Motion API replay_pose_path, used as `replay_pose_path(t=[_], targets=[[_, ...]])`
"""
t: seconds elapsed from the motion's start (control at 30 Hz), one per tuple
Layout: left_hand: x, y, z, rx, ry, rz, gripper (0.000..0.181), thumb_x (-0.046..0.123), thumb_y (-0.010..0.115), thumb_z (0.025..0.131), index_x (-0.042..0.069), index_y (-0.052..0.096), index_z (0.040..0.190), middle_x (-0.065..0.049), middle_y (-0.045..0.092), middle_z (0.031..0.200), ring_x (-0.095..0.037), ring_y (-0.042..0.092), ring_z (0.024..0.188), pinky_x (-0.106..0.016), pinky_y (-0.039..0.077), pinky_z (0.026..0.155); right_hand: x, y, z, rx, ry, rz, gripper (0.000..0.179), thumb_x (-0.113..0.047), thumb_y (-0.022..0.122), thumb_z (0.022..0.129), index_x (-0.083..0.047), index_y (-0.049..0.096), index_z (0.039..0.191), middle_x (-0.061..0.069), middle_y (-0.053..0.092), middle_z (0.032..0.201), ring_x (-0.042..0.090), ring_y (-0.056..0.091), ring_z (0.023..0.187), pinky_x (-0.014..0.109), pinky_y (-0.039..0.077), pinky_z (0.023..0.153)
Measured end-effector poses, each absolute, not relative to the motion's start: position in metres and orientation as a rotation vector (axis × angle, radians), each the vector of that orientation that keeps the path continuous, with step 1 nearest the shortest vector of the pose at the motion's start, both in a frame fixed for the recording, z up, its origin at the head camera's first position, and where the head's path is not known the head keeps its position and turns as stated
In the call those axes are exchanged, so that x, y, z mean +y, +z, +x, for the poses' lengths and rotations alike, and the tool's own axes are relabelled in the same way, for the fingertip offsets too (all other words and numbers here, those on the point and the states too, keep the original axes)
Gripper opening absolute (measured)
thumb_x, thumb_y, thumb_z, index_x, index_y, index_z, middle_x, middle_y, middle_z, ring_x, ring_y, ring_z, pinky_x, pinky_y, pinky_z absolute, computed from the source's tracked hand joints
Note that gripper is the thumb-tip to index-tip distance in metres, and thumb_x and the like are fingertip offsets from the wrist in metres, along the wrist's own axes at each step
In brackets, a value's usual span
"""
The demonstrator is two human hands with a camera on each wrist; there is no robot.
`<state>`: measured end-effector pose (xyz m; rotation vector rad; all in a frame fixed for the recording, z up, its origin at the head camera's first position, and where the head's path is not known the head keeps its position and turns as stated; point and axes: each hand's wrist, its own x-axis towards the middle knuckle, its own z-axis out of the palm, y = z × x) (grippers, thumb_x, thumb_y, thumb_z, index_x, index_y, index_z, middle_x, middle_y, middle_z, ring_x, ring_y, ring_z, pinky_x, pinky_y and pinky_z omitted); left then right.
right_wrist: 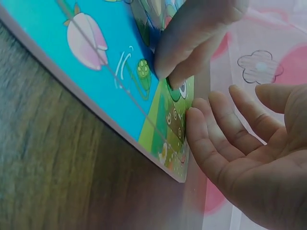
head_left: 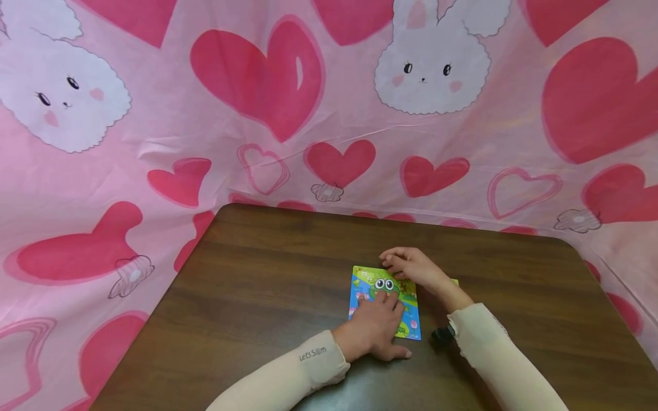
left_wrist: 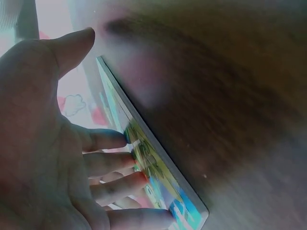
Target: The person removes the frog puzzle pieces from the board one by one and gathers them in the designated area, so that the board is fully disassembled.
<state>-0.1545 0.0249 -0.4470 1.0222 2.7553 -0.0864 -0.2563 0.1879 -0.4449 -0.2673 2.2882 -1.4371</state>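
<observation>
A thin board [head_left: 384, 284] printed with a green frog on a blue and green scene lies on the brown table. Over its near half my left hand [head_left: 377, 324] rests with fingers spread and thumb held out to the side. In the left wrist view, the fingertips touch the printed face of the board [left_wrist: 158, 165]. At the board's far right corner is my right hand [head_left: 413, 267], fingers loosely bent. The right wrist view shows that hand [right_wrist: 249, 148] with its fingertips right at the board's edge and nothing in its grasp.
Behind my right wrist a small yellow-green piece of something [head_left: 454, 281] peeks out, mostly hidden. A black object [head_left: 441, 337] sits by the right sleeve cuff. Pink cloth [head_left: 339, 125] with hearts and rabbits hangs behind the wooden table [head_left: 267, 274].
</observation>
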Motion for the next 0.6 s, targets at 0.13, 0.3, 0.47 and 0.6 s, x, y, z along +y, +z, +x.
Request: replay_pose_path(t=[0.13, 0.3, 0.47, 0.6], targets=[[0.0260, -0.4461, -0.1548, 2.753, -0.092, 1.037, 0.084, 0.082, 0.058, 0.081, 0.022, 0.050, 0.139, 0.001, 0.048, 0.143, -0.020, 0.048, 0.126, -0.055, 0.053, 0.091, 0.1852, -0.4447, -0.2564, 2.300, -1.403, -0.291, 0.040, -0.023, 0.049, 0.108, 0.004, 0.057, 0.136, 0.026, 0.064, 0.129, 0.032, 0.069, 0.109, 0.044, 0.058, 0.091], [0.0270, -0.4468, -0.1560, 2.734, -0.103, 1.028, 0.087, 0.083, 0.057, 0.081, 0.022, 0.049, 0.142, 0.000, 0.046, 0.148, -0.022, 0.047, 0.129, -0.058, 0.052, 0.093, 0.1810, -0.4426, -0.2561, 2.324, -1.362, -0.296, 0.038, -0.024, 0.050, 0.108, 0.001, 0.059, 0.135, 0.024, 0.064, 0.129, 0.032, 0.069, 0.110, 0.045, 0.058, 0.092], [0.0276, -0.4492, -0.1561, 2.677, -0.097, 0.990, 0.099, 0.085, 0.052, 0.081, 0.020, 0.038, 0.155, -0.001, 0.033, 0.163, -0.026, 0.037, 0.144, -0.064, 0.046, 0.101, 0.1789, -0.4422, -0.2563, 2.381, -1.291, -0.315, 0.035, -0.023, 0.051, 0.107, -0.001, 0.062, 0.131, 0.021, 0.065, 0.127, 0.031, 0.068, 0.109, 0.042, 0.057, 0.090], [0.0266, -0.4512, -0.1552, 2.672, -0.085, 0.978, 0.101, 0.085, 0.052, 0.081, 0.020, 0.035, 0.157, 0.000, 0.028, 0.167, -0.026, 0.032, 0.150, -0.065, 0.043, 0.104, 0.1781, -0.4426, -0.2567, 2.420, -1.240, -0.316, 0.032, -0.023, 0.052, 0.107, -0.004, 0.066, 0.128, 0.018, 0.068, 0.125, 0.030, 0.068, 0.110, 0.041, 0.056, 0.090]])
